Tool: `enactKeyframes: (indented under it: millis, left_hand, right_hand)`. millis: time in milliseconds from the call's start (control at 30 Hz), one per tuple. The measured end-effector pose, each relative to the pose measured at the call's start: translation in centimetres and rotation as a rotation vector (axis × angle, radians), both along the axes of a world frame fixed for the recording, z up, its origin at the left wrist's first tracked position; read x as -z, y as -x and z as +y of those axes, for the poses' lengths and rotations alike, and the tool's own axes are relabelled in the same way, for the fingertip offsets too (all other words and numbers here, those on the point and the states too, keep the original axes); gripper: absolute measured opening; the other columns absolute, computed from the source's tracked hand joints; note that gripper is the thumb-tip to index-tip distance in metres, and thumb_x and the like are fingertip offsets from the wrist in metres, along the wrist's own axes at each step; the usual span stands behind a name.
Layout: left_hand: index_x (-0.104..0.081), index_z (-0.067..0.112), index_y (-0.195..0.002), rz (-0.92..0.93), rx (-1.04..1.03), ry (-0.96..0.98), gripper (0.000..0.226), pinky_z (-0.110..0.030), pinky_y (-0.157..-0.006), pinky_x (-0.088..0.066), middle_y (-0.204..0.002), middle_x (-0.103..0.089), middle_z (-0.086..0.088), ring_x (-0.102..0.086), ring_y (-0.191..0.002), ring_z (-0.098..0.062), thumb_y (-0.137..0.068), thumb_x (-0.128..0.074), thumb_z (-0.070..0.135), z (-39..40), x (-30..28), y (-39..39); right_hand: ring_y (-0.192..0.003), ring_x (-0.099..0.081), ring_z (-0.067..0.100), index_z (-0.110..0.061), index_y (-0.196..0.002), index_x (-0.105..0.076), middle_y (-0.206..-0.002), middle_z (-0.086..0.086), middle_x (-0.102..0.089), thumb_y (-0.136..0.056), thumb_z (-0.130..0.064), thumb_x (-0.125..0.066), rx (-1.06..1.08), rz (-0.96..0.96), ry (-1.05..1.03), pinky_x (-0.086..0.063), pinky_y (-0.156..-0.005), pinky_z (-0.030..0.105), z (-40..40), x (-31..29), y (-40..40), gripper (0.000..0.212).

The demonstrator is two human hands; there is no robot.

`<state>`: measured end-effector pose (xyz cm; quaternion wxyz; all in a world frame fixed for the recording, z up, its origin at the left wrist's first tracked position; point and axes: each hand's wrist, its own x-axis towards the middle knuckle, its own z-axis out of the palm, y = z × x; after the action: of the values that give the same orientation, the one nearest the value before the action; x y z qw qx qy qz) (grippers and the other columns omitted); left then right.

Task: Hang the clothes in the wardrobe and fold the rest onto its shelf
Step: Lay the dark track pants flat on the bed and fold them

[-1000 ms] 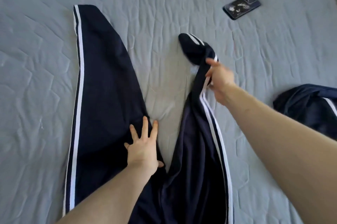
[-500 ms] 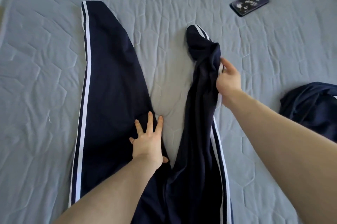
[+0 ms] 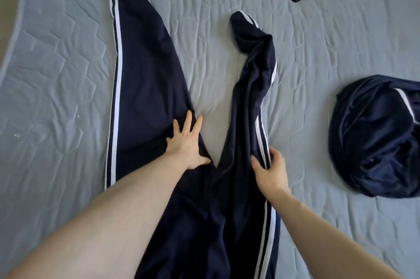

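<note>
At frame centre, the left hand (image 3: 187,142) presses flat on navy track pants (image 3: 145,87); the right hand (image 3: 270,170) pinches their striped edge on the bed (image 3: 56,74).

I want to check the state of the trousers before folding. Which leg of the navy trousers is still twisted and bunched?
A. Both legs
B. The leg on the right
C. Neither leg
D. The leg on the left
B: the right leg is twisted and bunched up, while the left leg lies flat on the bed under the left hand.
</note>
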<state>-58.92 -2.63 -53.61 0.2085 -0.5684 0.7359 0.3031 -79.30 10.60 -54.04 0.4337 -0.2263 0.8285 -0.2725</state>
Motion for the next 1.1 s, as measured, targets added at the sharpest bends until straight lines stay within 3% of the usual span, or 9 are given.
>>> enactKeyframes:
  millis: [133,300,433,533,700,800,933,1000,1100]
  left_hand:
    - [0.002,0.031,-0.164,0.274,-0.112,0.208,0.108,-0.045,-0.112,-0.044,-0.171,0.010,0.011,-0.018,-0.156,-0.025,-0.089,-0.073,0.052,5.5,-1.5,-4.4]
    - [-0.037,0.014,-0.153,0.202,-0.274,0.406,0.090,-0.045,-0.111,-0.044,-0.155,-0.034,-0.006,-0.043,-0.138,-0.029,-0.080,-0.083,0.040,16.9,-3.7,-12.7]
    - [-0.047,0.006,-0.142,0.032,-0.642,0.179,0.088,-0.049,-0.100,-0.049,-0.134,-0.049,-0.015,-0.054,-0.122,-0.038,-0.072,-0.091,0.039,24.6,-4.4,-17.3]
    - [-0.052,0.008,-0.135,0.032,-0.863,-0.068,0.083,-0.045,-0.102,-0.047,-0.128,-0.055,-0.012,-0.057,-0.121,-0.034,-0.071,-0.092,0.041,28.3,-4.5,-18.2]
    - [-0.058,0.010,-0.113,0.069,-1.151,-0.158,0.056,-0.044,-0.093,-0.054,-0.109,-0.071,-0.008,-0.068,-0.099,-0.030,-0.074,-0.091,0.032,30.4,-4.2,-18.3]
    - [-0.057,0.019,-0.103,0.074,-1.022,-0.067,0.025,-0.044,-0.082,-0.056,-0.094,-0.072,-0.002,-0.070,-0.088,-0.032,-0.085,-0.074,0.023,29.9,-5.9,-17.2]
    - [-0.042,0.033,-0.120,0.234,-0.631,0.193,0.044,-0.037,-0.063,-0.048,-0.090,-0.061,0.007,-0.063,-0.078,-0.027,-0.086,-0.066,0.018,28.6,-10.4,-13.0]
    - [-0.044,0.034,-0.133,0.385,-0.475,0.196,0.053,-0.032,-0.070,-0.051,-0.100,-0.063,0.014,-0.061,-0.082,-0.014,-0.088,-0.067,0.017,28.4,-12.7,-10.4]
    - [-0.047,0.022,-0.147,0.548,-0.247,0.182,0.059,-0.031,-0.093,-0.054,-0.133,-0.061,0.009,-0.063,-0.108,-0.014,-0.091,-0.064,0.014,28.5,-15.0,-6.0]
  right_hand:
    - [-0.107,-0.057,0.027,-0.013,-0.139,-0.048,-0.140,0.008,-0.046,-0.095,-0.014,-0.065,-0.034,0.162,-0.210,-0.044,-0.096,0.036,7.8,-0.8,-1.1,0.047]
    - [-0.130,-0.047,0.041,-0.009,-0.142,-0.043,-0.141,0.019,-0.048,-0.089,-0.021,-0.078,0.007,0.201,-0.336,-0.040,-0.109,0.050,14.2,-3.5,-3.5,0.065]
    - [-0.134,-0.045,0.040,-0.011,-0.148,-0.037,-0.145,0.018,-0.044,-0.086,-0.017,-0.081,-0.036,0.210,-0.325,-0.040,-0.108,0.049,17.9,-5.9,-6.2,0.077]
    - [-0.121,-0.060,0.036,-0.011,-0.141,-0.039,-0.134,0.013,-0.060,-0.090,-0.019,-0.074,-0.101,0.019,-0.500,-0.051,-0.093,0.042,21.0,-6.2,-7.5,0.063]
    - [-0.115,-0.064,0.034,-0.011,-0.133,-0.048,-0.126,0.010,-0.066,-0.093,-0.021,-0.072,-0.110,-0.042,-0.567,-0.052,-0.091,0.040,23.8,-6.4,-8.2,0.048]
    - [-0.107,-0.066,0.027,-0.015,-0.131,-0.050,-0.113,0.001,-0.066,-0.091,-0.025,-0.076,-0.119,-0.081,-0.530,-0.048,-0.083,0.033,24.6,-7.0,-8.0,0.049]
    - [-0.102,-0.067,0.020,-0.024,-0.122,-0.050,-0.112,-0.003,-0.067,-0.087,-0.028,-0.080,-0.089,-0.138,-0.464,-0.050,-0.090,0.034,25.3,-7.9,-7.2,0.046]
    - [-0.099,-0.065,0.017,-0.023,-0.126,-0.052,-0.114,-0.004,-0.066,-0.091,-0.029,-0.076,-0.012,-0.147,-0.421,-0.047,-0.087,0.033,25.5,-8.3,-6.4,0.043]
    - [-0.101,-0.066,0.024,-0.017,-0.131,-0.056,-0.120,0.002,-0.066,-0.099,-0.024,-0.063,0.106,-0.134,-0.400,-0.053,-0.094,0.043,25.8,-8.4,-4.8,0.033]
